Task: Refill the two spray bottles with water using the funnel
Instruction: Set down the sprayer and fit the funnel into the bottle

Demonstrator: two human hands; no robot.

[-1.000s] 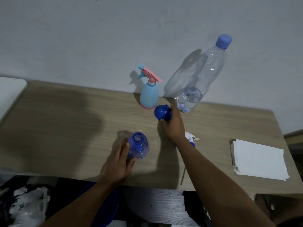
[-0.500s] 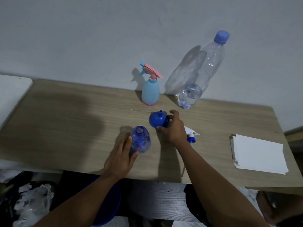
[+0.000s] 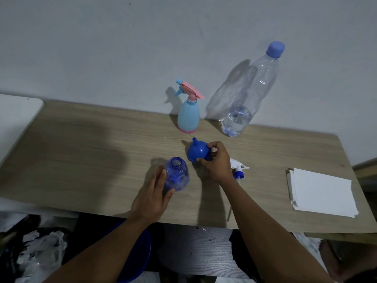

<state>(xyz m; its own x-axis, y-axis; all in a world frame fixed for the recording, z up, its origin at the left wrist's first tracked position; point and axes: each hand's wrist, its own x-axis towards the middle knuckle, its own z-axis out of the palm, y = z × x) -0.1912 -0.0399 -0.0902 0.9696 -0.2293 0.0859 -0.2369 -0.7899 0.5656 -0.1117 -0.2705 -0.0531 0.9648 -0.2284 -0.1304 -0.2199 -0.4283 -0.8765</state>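
**Desk (image 3: 81, 160).** Wood-grain top set against a pale wall; it carries everything listed below.

**Blue spray bottle (image 3: 177, 174).** Translucent, upright, near the front middle of the desk. Its neck is open, with no head fitted. My left grip (image 3: 152, 198) holds it low on the near side, fingers laid along its left flank and thumb against the right.

**Funnel (image 3: 196, 150).** Solid blue, just behind and right of the open bottle but not touching it. It is tilted, with the spout pointing up and away from me. My right grip (image 3: 217, 162) is closed on its wide rim, the thumb on the near edge and the fingers curled over the far edge. I cannot tell whether it rests on the desk.

**Spray head (image 3: 238, 170).** White with a blue collar, lying on the desk just right of my right wrist. Its thin tube (image 3: 230, 211) runs toward the front edge.

**Pink-and-blue spray bottle (image 3: 188, 117).** Upright at the back by the wall, head fitted and nozzle facing left.

**Water bottle (image 3: 251, 94).** Tall, clear and blue-capped, standing right of the pink-and-blue one. It holds water only in its lowest part.

**Paper stack (image 3: 322, 193).** White sheets lying flat at the right end of the desk, well apart from the bottles.

**Below the desk.** A round blue object (image 3: 140, 256), partly hidden, and crumpled plastic (image 3: 40, 252) at the left.
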